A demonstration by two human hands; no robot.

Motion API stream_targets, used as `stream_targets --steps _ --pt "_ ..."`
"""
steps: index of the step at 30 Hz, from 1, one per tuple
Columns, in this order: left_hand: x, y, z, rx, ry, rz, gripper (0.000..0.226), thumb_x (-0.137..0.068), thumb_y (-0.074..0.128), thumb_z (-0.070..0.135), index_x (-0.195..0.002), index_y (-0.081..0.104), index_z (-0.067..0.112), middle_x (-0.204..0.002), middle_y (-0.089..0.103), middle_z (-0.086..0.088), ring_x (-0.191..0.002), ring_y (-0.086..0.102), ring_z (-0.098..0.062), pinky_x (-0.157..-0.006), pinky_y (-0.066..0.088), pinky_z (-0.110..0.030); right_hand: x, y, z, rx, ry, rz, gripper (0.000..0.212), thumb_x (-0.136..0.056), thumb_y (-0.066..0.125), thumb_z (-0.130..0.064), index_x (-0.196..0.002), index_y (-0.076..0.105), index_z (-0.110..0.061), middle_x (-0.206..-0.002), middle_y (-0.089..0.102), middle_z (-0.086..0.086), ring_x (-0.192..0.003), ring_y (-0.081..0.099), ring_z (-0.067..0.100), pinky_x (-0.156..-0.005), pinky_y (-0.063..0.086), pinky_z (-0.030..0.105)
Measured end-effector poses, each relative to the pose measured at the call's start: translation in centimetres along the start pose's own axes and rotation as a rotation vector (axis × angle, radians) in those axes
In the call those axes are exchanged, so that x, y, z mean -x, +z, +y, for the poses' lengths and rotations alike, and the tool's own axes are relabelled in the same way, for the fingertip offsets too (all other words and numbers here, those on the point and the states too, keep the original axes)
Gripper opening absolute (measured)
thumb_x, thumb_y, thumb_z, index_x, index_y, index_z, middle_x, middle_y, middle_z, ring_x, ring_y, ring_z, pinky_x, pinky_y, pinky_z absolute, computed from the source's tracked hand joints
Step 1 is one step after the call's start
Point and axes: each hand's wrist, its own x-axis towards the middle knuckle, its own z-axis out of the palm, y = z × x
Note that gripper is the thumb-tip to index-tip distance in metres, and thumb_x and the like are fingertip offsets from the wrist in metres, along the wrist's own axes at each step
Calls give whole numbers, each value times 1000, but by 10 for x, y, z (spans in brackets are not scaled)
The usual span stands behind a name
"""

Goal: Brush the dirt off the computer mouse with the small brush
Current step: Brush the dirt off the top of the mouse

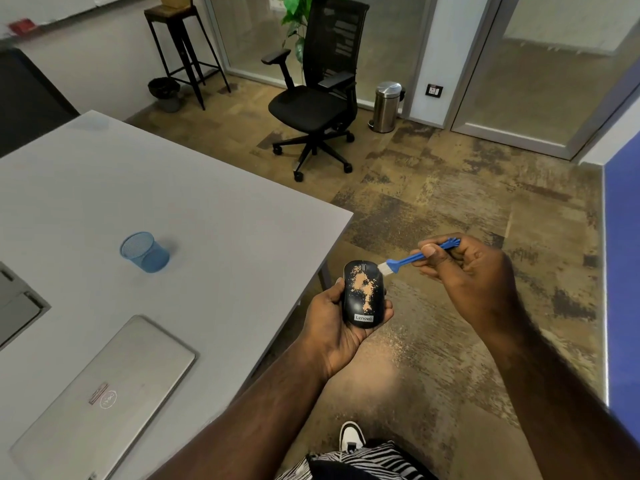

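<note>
A black computer mouse (362, 306) with a patch of orange-brown dirt on its top lies in the palm of my left hand (332, 323), held just off the table's right edge, over the floor. My right hand (474, 268) pinches the small blue brush (415, 257) by its handle. The brush's white bristles touch the mouse's upper right edge near the front. Brush and mouse both show fully, apart from the stretch of handle under my fingers.
A grey table (173, 209) carries a blue mesh cup (145, 252) and a closed silver laptop (104, 400). A black office chair (318, 91), a steel bin (386, 105) and a stool (183, 46) stand on the patterned floor beyond.
</note>
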Motion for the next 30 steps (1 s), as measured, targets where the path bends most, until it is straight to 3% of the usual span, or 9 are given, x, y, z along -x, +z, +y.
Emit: stream_targets --steps 5,10,14,19,25,30 --pt "0 0 1 21 10 1 50 -102 31 35 -109 60 -6 -94 69 -30 -86 61 -39 -70 58 -48 4 1 -2 15 -35 -80 19 -93 70 -13 -92 70 -33 -83 77 -13 -75 77 4 -66 61 20" --pt "0 0 0 -17 2 3 53 -102 29 34 -123 54 -7 -105 64 -28 -88 62 -36 -72 59 -45 -1 6 2 39 -4 -15 15 -94 68 -9 -101 72 -22 -85 74 -16 -78 76 1 -71 63 24" --pt "1 1 -1 -2 0 10 52 -102 30 35 -119 55 -7 -102 64 -29 -88 62 -37 -72 58 -46 0 0 0 -7 -20 -42 17 -94 69 -13 -94 72 -30 -82 78 -12 -74 77 4 -65 60 19" --pt "1 -1 -1 -23 -8 4 53 -102 29 35 -118 56 -7 -104 63 -28 -88 62 -37 -72 58 -45 -2 5 4 107 9 -36 10 -94 69 -13 -103 74 -12 -85 78 -2 -77 77 5 -70 63 28" --pt "-2 0 0 -50 8 2 54 -102 29 35 -121 55 -8 -102 65 -28 -88 62 -37 -77 57 -46 -1 0 -2 10 -26 -62 13 -94 70 -16 -94 72 -29 -81 78 -10 -72 76 5 -64 60 20" --pt "-2 -1 0 -45 -7 -17 57 -102 29 36 -125 53 -10 -102 65 -28 -85 63 -37 -75 58 -45 -6 5 2 122 9 -7 10 -95 68 -16 -103 74 -15 -84 77 -8 -75 76 2 -70 64 30"
